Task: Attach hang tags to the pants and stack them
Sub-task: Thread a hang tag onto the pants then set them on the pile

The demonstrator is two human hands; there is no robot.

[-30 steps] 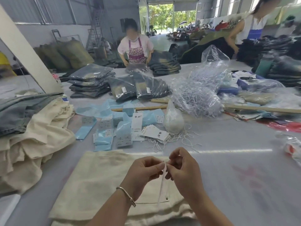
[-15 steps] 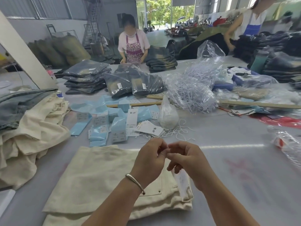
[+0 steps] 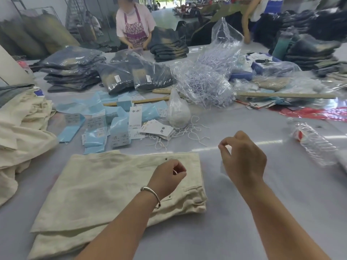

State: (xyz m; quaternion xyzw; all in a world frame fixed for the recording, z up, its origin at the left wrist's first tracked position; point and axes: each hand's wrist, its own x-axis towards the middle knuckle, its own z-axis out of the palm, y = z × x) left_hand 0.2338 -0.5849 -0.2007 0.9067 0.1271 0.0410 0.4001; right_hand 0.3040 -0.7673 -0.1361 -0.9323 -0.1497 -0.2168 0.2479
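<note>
Two hands, left (image 3: 167, 176) over folded pants (image 3: 105, 188), right (image 3: 242, 158) beside, both pinched, contents unclear.

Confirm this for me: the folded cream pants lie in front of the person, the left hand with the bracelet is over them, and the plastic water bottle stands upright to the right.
One thing is wrong: the plastic water bottle lies on its side, not upright. The head view shows it. The rest holds: the folded cream pants lie in front of the person, the left hand with the bracelet is over them, and the bottle is to the right.
</note>
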